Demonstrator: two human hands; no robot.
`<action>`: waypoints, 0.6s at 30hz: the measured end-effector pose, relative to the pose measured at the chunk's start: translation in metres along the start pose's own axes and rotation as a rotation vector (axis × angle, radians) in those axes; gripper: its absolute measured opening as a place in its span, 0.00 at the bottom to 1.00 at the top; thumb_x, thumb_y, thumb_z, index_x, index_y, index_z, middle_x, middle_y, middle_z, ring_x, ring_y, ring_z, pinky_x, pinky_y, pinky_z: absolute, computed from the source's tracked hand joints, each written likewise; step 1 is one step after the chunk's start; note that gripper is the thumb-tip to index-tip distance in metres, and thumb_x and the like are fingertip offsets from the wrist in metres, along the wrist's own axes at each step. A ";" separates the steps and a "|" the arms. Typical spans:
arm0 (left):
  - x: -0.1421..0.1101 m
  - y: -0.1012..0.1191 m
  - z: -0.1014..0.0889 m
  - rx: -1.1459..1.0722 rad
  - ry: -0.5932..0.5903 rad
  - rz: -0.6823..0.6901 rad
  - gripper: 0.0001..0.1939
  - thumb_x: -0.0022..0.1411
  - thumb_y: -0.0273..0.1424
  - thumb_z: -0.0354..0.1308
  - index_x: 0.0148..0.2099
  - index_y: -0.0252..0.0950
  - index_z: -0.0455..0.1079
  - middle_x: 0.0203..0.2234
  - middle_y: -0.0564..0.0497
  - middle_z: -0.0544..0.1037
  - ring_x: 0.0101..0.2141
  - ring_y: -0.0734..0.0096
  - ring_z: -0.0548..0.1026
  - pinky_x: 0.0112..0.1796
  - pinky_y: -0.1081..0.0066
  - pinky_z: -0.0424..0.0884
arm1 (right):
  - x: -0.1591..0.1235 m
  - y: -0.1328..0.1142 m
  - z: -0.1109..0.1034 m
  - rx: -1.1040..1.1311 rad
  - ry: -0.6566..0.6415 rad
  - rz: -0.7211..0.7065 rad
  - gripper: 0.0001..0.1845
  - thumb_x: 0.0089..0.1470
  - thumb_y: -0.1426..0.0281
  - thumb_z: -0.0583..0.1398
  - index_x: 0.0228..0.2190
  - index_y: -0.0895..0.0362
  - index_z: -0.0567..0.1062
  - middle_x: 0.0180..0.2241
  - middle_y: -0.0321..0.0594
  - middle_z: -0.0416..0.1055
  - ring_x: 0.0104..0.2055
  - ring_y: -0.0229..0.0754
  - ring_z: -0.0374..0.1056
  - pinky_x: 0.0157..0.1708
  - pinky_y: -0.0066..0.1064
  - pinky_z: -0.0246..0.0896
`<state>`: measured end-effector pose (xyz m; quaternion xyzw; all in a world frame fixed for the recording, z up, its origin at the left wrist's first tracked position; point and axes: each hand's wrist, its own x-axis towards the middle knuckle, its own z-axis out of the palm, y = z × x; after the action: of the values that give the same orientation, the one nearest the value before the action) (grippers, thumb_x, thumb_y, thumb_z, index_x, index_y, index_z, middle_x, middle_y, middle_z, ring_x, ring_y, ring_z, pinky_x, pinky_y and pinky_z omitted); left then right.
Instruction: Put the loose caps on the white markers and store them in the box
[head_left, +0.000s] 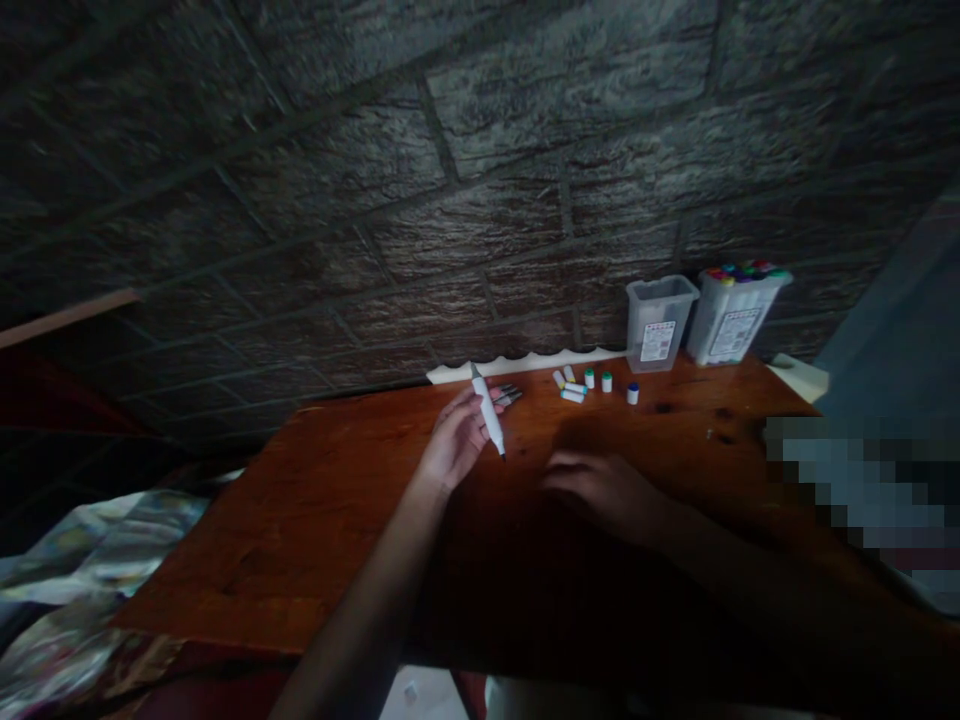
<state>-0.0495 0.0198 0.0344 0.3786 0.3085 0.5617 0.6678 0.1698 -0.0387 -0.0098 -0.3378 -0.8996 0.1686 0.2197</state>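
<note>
My left hand [457, 438] is closed around a white marker [489, 412] with its dark tip pointing down, held above the wooden table [300, 540]. A few more uncapped markers [508, 395] lie just behind it. My right hand [604, 488] rests palm down on the table to the right, fingers curled loosely; what, if anything, is under it is hidden. Several loose marker caps [589, 385], white with coloured ends, lie scattered behind the hands.
An empty clear plastic box [658, 322] and a second box full of coloured markers [736, 308] stand at the back right against the brick-patterned wall. A white strip [525, 365] runs along the table's back edge. Patterned cloth [82, 570] lies at lower left.
</note>
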 end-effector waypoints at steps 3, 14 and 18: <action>0.000 -0.002 -0.004 -0.003 -0.039 -0.024 0.13 0.55 0.23 0.61 0.45 0.32 0.74 0.38 0.48 0.81 0.31 0.72 0.79 0.33 0.74 0.75 | -0.008 0.025 -0.007 0.050 0.179 0.131 0.16 0.60 0.68 0.55 0.49 0.52 0.74 0.48 0.41 0.75 0.48 0.44 0.72 0.50 0.37 0.66; -0.018 -0.011 0.001 0.099 -0.341 -0.180 0.17 0.53 0.28 0.67 0.46 0.33 0.73 0.34 0.47 0.80 0.28 0.69 0.79 0.32 0.69 0.75 | -0.009 0.049 -0.023 0.277 0.453 0.398 0.17 0.58 0.61 0.56 0.42 0.55 0.78 0.41 0.43 0.79 0.41 0.46 0.76 0.44 0.38 0.70; -0.022 -0.012 0.004 0.117 -0.373 -0.162 0.19 0.46 0.31 0.72 0.40 0.34 0.72 0.28 0.51 0.78 0.25 0.71 0.76 0.27 0.72 0.72 | -0.009 0.052 -0.020 0.433 0.497 0.424 0.17 0.52 0.61 0.61 0.42 0.56 0.77 0.45 0.43 0.77 0.46 0.47 0.74 0.48 0.39 0.69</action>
<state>-0.0436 -0.0033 0.0257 0.4882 0.2413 0.4076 0.7331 0.2138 -0.0043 -0.0187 -0.4923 -0.6729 0.3095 0.4573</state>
